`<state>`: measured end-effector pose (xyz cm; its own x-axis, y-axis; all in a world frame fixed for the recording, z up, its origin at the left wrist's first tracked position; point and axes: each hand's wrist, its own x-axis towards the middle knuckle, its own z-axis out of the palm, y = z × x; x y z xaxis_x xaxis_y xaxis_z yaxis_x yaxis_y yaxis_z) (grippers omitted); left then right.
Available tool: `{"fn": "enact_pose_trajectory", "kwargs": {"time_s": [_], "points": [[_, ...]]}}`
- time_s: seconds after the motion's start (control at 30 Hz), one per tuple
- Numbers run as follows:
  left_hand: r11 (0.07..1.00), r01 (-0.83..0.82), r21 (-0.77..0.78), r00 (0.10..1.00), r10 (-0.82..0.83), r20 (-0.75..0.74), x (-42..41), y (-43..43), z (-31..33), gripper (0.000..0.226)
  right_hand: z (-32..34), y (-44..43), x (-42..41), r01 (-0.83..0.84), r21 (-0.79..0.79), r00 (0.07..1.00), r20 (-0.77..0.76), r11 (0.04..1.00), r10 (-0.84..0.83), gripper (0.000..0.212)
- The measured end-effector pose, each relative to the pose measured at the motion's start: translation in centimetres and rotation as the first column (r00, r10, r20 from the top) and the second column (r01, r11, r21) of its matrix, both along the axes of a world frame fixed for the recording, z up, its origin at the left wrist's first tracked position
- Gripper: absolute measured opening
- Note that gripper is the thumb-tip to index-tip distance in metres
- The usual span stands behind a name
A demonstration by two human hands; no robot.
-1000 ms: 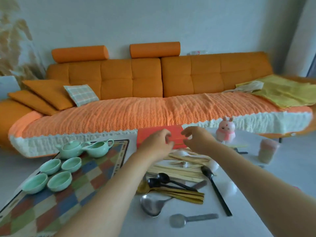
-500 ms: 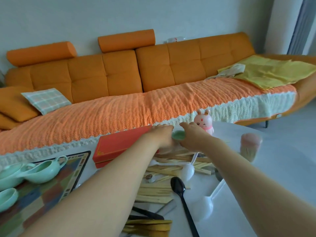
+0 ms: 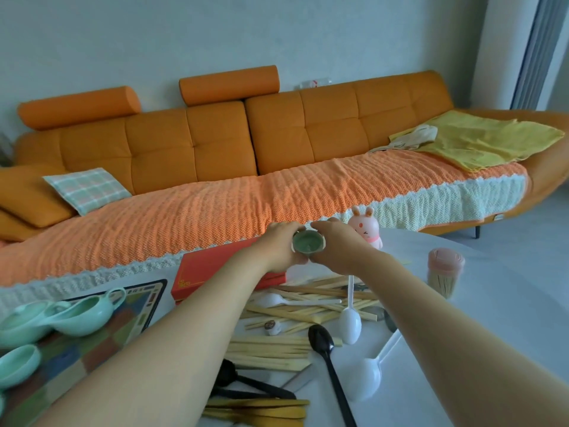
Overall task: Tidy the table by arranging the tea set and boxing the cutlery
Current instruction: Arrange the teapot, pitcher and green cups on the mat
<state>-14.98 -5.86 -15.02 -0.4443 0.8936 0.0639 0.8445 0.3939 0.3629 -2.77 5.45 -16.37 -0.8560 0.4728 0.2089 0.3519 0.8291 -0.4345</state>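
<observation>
A small green round tea cup (image 3: 308, 241) is held up above the far side of the white table (image 3: 498, 322). My left hand (image 3: 281, 246) grips its left side and my right hand (image 3: 335, 246) grips its right side. Below them lies the red cutlery box (image 3: 197, 272), lid on. Wooden chopsticks (image 3: 308, 303), white spoons (image 3: 349, 322), a black spoon (image 3: 321, 337) and gold cutlery (image 3: 255, 409) lie scattered in a pile. Mint green pitchers (image 3: 83, 315) and a cup (image 3: 18, 365) stand on the chequered tray (image 3: 61, 359) at left.
A pink rabbit figure (image 3: 365, 228) stands just right of my hands. A toothpick jar with a pink lid (image 3: 445, 271) is at the table's right. An orange sofa (image 3: 246, 167) with a knitted cover runs behind the table.
The view swung right and closer. My hands left the red box, took hold of the green cup between them and lifted it higher.
</observation>
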Motion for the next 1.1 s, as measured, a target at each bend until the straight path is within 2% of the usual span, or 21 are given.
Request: {"fn": "enact_pose_trajectory", "kwargs": {"time_s": [0.17, 0.33, 0.43, 0.7, 0.8, 0.9, 1.0, 1.1], "points": [[0.985, -0.063, 0.159, 0.979, 0.030, 0.201, 0.4, -6.1, 1.7, 0.064, 2.1, -4.4, -0.1, -0.126, -0.165, 0.986, -0.132, 0.978, 0.104, 0.057], [0.954, -0.168, 0.248, 0.952, 0.092, 0.293, 1.0, -14.0, 1.8, 0.072, 3.1, -9.9, -1.3, -0.267, -0.204, 0.962, -0.111, 0.942, 0.249, 0.057], [0.929, -0.235, 0.284, 0.929, 0.129, 0.347, 1.0, -18.7, 1.6, 0.066, 3.6, -13.8, -2.2, -0.351, -0.251, 0.936, -0.113, 0.902, 0.333, 0.056], [0.881, -0.361, 0.305, 0.914, 0.270, 0.303, 0.9, -31.4, 0.2, 0.061, 2.9, -24.9, -4.2, -0.450, -0.270, 0.891, -0.073, 0.851, 0.447, 0.053], [0.881, -0.391, 0.267, 0.899, 0.302, 0.317, 1.1, -35.5, -0.7, 0.057, 1.9, -28.7, -4.2, -0.479, -0.278, 0.873, -0.046, 0.833, 0.486, 0.054], [0.891, -0.394, 0.225, 0.893, 0.314, 0.322, 1.2, -38.8, -1.3, 0.067, 0.8, -32.0, -4.6, -0.475, -0.301, 0.872, -0.033, 0.827, 0.489, 0.050], [0.904, -0.408, 0.130, 0.886, 0.357, 0.296, 1.0, -41.4, -1.8, 0.070, -0.3, -34.7, -5.2, -0.451, -0.294, 0.879, 0.016, 0.843, 0.476, 0.060], [0.910, -0.413, 0.043, 0.889, 0.393, 0.235, 0.6, -43.7, -3.1, 0.083, -1.3, -36.9, -5.6, -0.453, -0.283, 0.862, 0.103, 0.846, 0.496, 0.063]]}}
